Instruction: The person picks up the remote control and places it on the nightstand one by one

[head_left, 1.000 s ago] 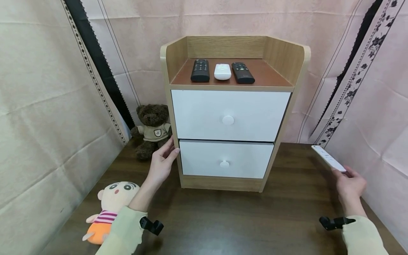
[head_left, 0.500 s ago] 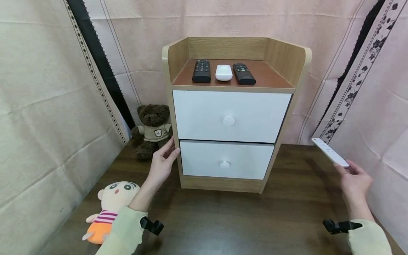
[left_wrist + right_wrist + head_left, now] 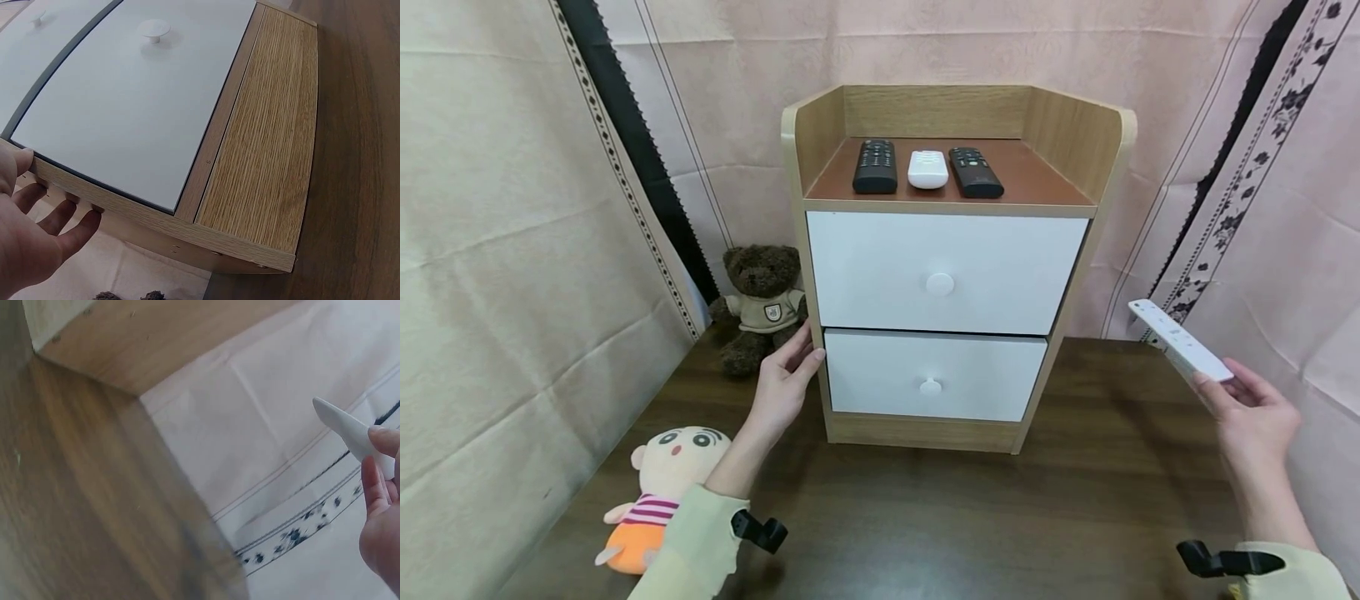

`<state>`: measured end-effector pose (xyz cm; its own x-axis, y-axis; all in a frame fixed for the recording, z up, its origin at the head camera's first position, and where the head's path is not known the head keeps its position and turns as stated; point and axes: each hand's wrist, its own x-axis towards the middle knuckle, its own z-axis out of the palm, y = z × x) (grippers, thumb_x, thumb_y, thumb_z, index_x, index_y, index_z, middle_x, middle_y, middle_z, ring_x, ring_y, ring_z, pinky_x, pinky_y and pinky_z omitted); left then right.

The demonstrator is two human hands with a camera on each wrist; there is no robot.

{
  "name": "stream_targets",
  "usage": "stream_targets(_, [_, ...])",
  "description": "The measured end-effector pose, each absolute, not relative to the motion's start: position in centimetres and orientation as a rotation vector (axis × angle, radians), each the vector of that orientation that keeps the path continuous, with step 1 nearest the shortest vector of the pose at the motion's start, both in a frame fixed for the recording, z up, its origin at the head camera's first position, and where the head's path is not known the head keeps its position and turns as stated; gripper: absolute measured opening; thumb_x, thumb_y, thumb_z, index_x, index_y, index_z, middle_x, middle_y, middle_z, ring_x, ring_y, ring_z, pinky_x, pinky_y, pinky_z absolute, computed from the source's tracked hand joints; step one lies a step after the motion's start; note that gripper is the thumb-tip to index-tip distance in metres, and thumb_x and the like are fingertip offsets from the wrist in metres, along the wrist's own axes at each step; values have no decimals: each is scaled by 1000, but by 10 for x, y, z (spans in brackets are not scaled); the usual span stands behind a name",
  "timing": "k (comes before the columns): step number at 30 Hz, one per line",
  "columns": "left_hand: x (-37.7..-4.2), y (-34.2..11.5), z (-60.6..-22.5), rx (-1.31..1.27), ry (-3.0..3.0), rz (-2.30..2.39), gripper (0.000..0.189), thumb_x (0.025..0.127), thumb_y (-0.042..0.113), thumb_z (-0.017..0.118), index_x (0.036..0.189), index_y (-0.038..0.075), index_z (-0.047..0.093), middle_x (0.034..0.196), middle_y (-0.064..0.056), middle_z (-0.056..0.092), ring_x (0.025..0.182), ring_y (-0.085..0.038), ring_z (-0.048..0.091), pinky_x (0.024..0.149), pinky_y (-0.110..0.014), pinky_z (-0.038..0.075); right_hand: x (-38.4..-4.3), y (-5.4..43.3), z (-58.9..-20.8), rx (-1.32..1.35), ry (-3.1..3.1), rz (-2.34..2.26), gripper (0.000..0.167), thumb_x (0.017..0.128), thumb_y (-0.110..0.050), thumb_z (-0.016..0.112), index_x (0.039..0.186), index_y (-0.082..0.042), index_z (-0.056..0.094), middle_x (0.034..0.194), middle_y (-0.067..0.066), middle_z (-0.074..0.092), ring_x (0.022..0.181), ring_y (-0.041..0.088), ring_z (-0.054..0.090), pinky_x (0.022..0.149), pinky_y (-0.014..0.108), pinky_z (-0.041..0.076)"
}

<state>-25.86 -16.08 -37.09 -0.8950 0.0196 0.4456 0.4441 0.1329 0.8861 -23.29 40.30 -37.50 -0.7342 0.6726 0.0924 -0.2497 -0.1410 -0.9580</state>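
A wooden cabinet [image 3: 925, 432] with two white drawers stands on the table, both drawers pushed in. My left hand [image 3: 784, 385] touches its left edge: the thumb [image 3: 24, 159] is at the front edge and the other fingers rest against the side panel. In my right hand [image 3: 1255, 417] a slim white remote control [image 3: 1180, 340] is pinched by its near end. It is held above the table, right of the cabinet, its far end pointing up and left. In the right wrist view, the white remote [image 3: 347, 428] is seen edge-on.
On the cabinet's brown top lie a black remote [image 3: 875, 167], a short white remote [image 3: 927, 169] and another black remote [image 3: 976, 172]. A brown teddy bear [image 3: 763, 304] sits left of the cabinet. A plush doll [image 3: 651, 500] lies beside my left forearm. Pale curtains surround the table.
My right hand has risen and moved a little to the right with the white remote, lifting it higher above the table. My left hand has stayed at the cabinet edge.
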Motion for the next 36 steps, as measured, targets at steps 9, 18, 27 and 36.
stream_targets(9, [-259,-161,-371,-444,-2082,-1824,55,106,7,58,157,2,37,156,-16,44,140,-33,46,106,-26,44,-222,387,-349,-426,-1455,1880,42,78,11,85,114,-10,80,83,-4,71,77,4,65,64,8,51])
stream_targets(18, [-259,-161,-372,-446,-2077,-1847,55,106,7,58,157,4,37,155,-16,45,140,-31,46,107,-29,44,-218,383,-341,-357,-1396,1852,43,76,14,84,115,-4,79,86,0,69,74,7,65,65,8,51])
stream_targets(27, [-258,-161,-372,-445,-2077,-1849,56,106,9,58,158,4,37,155,-16,45,141,-30,45,108,-32,43,-217,373,-332,-287,-1313,1911,46,74,19,83,115,-1,78,83,4,70,75,11,64,65,10,52])
stream_targets(36, [-258,-161,-373,-455,-2071,-1844,56,106,9,58,157,4,37,153,-18,47,139,-30,47,105,-26,45,-217,361,-325,-105,-1166,2026,46,74,30,74,116,9,74,87,12,74,81,17,69,70,17,57])
